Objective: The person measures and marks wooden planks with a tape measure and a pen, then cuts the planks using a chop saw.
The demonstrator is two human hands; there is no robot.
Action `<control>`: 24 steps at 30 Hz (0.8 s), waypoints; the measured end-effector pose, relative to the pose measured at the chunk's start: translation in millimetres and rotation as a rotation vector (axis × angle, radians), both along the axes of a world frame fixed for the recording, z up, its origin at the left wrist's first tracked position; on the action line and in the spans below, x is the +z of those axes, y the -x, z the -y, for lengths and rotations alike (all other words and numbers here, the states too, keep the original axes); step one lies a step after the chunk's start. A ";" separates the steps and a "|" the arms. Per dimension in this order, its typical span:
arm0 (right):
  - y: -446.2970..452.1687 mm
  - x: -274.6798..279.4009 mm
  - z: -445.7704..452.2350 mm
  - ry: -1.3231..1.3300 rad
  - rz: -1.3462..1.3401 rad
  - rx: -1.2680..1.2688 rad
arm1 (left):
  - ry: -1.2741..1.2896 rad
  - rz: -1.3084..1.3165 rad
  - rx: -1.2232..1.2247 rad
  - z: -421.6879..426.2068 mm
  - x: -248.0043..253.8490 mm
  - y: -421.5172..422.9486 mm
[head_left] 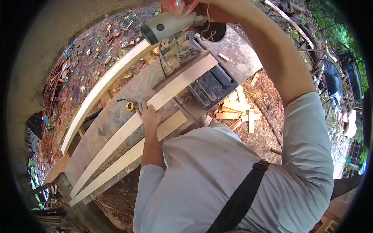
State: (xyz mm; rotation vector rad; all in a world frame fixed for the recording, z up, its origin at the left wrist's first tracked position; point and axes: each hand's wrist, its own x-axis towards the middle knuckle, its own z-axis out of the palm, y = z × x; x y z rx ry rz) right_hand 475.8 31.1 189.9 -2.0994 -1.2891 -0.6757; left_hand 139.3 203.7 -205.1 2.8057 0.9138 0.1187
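Note:
My left hand (pixel 149 115) grips a pale wooden board (pixel 184 80) near its lower end, fingers over the far edge. The board's upper end rests on the dark metal base (pixel 211 87) of a power saw. Under and beyond that hand, a long tapering wooden strip (pixel 112 145) runs toward the lower left. My right arm (pixel 268 42) reaches up to the saw (pixel 167 27), whose grey motor housing and red part show at the top edge. The right hand is mostly cut off there, its fingers hidden.
A second strip (pixel 132 153) lies alongside on the worn bench top (pixel 124 105), near a yellow-and-black tape measure (pixel 129 106). A long curved plank (pixel 99 91) lies along the far side. Offcuts (pixel 237 106) are piled on the ground at right.

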 end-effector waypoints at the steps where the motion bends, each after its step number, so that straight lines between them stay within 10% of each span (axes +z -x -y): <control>1: 3.7 1.1 7.5 -0.018 -0.012 0.038 | 0.023 -0.008 0.023 1.9 2.9 -1.8; 9: -55.7 -78.4 238.2 -1.157 0.047 -0.166 | 0.117 -0.067 0.102 5.4 6.4 -9.1; 12: -127.3 -259.5 334.3 -0.445 -0.250 -1.213 | 0.106 -0.047 0.147 18.8 -2.5 2.6; 14: -173.3 -429.0 373.2 -0.011 -0.324 -1.023 | -0.014 0.007 0.146 33.2 -17.6 8.1; 16: -129.9 -452.6 309.6 -0.074 -0.762 -0.760 | 0.027 0.005 0.171 53.6 -5.0 7.2; 24: -85.9 -453.2 153.5 0.239 -0.809 -0.568 | 0.380 0.387 0.340 86.0 -2.0 29.7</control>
